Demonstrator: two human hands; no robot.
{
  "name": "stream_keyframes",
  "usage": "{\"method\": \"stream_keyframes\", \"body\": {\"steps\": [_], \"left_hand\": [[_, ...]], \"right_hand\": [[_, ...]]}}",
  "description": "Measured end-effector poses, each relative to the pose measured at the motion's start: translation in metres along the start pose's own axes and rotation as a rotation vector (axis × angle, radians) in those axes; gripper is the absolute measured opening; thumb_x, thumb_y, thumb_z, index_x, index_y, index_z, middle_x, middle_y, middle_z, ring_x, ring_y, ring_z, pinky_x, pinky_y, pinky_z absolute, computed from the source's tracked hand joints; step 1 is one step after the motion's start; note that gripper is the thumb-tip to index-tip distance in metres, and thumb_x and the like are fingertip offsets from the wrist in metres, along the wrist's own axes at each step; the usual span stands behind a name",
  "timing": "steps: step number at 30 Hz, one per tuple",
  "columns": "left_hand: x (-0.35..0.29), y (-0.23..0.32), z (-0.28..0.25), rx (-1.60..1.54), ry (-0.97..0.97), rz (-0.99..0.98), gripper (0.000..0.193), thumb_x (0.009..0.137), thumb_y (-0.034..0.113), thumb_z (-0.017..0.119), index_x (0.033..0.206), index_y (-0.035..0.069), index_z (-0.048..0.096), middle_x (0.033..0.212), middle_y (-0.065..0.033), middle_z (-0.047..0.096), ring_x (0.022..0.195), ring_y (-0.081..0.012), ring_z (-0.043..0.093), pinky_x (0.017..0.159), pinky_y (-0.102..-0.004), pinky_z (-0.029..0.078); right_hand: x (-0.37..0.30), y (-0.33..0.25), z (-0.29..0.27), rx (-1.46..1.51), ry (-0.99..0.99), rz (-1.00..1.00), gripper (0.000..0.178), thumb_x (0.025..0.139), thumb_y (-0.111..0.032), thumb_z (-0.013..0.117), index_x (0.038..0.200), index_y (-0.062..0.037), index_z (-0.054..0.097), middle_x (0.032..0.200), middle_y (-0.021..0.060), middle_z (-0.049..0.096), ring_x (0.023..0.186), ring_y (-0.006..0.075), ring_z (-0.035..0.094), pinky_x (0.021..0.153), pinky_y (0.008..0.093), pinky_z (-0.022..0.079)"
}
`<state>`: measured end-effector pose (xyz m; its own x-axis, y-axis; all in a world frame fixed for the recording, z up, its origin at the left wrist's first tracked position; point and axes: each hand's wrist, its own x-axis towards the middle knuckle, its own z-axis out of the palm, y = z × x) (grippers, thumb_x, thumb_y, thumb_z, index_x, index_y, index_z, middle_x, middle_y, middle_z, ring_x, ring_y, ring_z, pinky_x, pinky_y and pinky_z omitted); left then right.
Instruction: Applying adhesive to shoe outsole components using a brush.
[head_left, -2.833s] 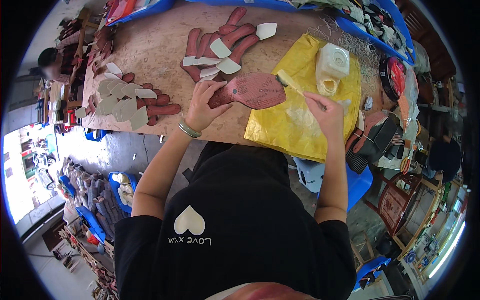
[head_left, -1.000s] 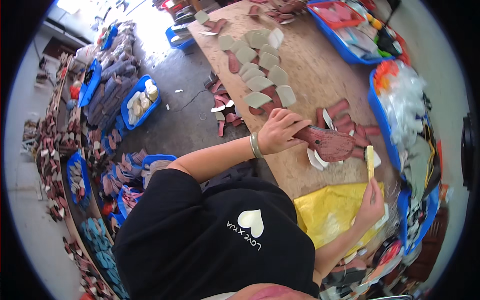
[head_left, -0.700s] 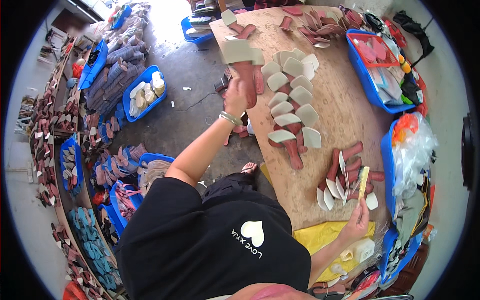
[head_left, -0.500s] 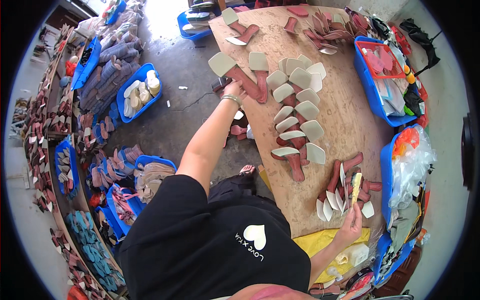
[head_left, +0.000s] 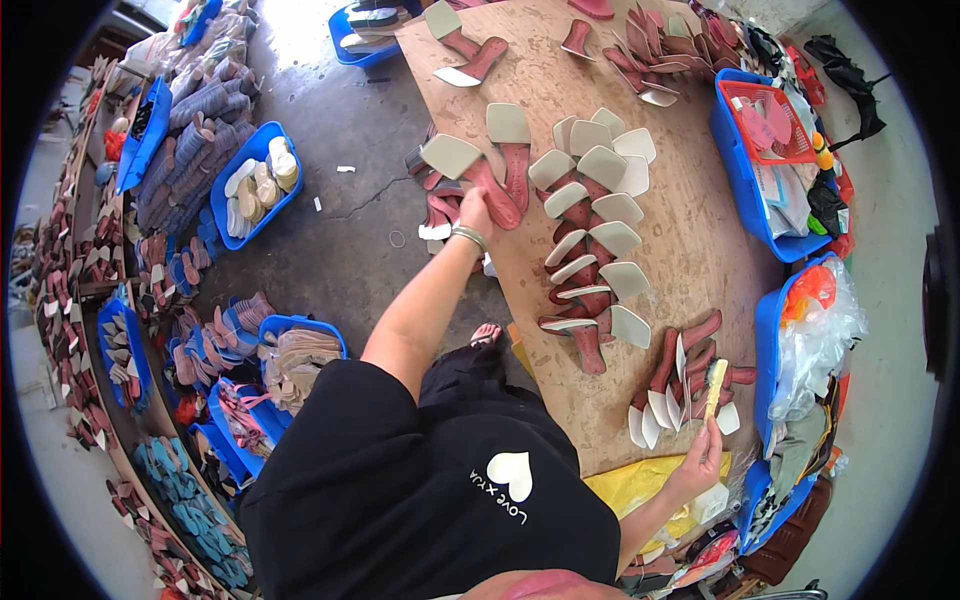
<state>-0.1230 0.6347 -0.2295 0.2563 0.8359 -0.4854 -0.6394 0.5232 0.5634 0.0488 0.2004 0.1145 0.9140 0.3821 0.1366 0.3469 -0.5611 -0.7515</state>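
Observation:
My left hand [head_left: 474,214] is closed on the side of a dark-red shoe insole [head_left: 492,190] with a cream toe piece, at the table's left edge. Just beyond it lies a similar insole [head_left: 515,165], its cream end pointing away. My right hand [head_left: 703,448] pinches a small brush [head_left: 715,388] by its pale yellow handle, held up above a heap of red insoles [head_left: 664,362] with white ends. Between the hands, overlapping insoles [head_left: 602,240] run in a double row, cream toe pieces fanned outward.
The wooden table [head_left: 480,30] carries more insoles [head_left: 660,60] at the back. Along its right side stand a blue bin [head_left: 735,190] with a red basket [head_left: 765,120] and another with plastic bags [head_left: 815,340]. Blue tubs [head_left: 225,220] and stacked soles fill the floor at left.
My left hand and the insole in it have come nearer to me, away from the neighbouring insole. My right hand still holds the brush in nearly the same place.

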Motion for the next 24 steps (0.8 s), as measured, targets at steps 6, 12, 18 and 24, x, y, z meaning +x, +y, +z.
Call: {"method": "stream_keyframes", "body": {"steps": [6,12,18,24], "left_hand": [[-0.031,0.053,0.034,-0.001,-0.111,-0.134,0.034,0.09,0.017,0.035,0.11,-0.007,0.048,0.109,-0.0228,0.06,0.1,-0.0362,0.06,0.094,-0.0453,0.045],[-0.054,-0.02,0.031,0.014,-0.087,-0.231,0.042,0.092,0.018,0.032,0.128,-0.003,0.038,0.119,-0.0219,0.057,0.107,-0.0363,0.057,0.097,-0.0453,0.043],[-0.016,-0.005,0.0,0.111,-0.089,-0.107,0.035,0.093,0.018,0.033,0.113,-0.002,0.053,0.112,-0.0179,0.061,0.102,-0.0295,0.059,0.095,-0.0408,0.044],[0.021,0.038,-0.009,0.551,0.07,0.093,0.027,0.091,0.023,0.045,0.105,0.003,0.056,0.092,-0.0077,0.064,0.087,-0.0189,0.061,0.081,-0.0335,0.047]], "right_hand": [[0.001,0.003,0.014,0.027,-0.024,0.005,0.023,0.091,-0.006,0.057,0.109,0.0065,0.062,0.103,0.0117,0.066,0.093,0.015,0.061,0.085,0.0263,0.046],[0.008,-0.004,0.021,0.012,-0.048,0.038,0.023,0.091,-0.007,0.057,0.109,0.006,0.063,0.103,0.0114,0.066,0.092,0.0143,0.06,0.085,0.0262,0.046],[0.005,0.004,0.018,0.014,-0.023,0.036,0.023,0.091,-0.007,0.057,0.11,0.0056,0.063,0.102,0.0106,0.066,0.091,0.0137,0.06,0.083,0.026,0.047],[0.008,0.003,0.026,-0.01,-0.05,0.02,0.023,0.091,-0.007,0.057,0.109,0.0054,0.063,0.102,0.0106,0.067,0.091,0.0134,0.06,0.082,0.0251,0.046]]}}
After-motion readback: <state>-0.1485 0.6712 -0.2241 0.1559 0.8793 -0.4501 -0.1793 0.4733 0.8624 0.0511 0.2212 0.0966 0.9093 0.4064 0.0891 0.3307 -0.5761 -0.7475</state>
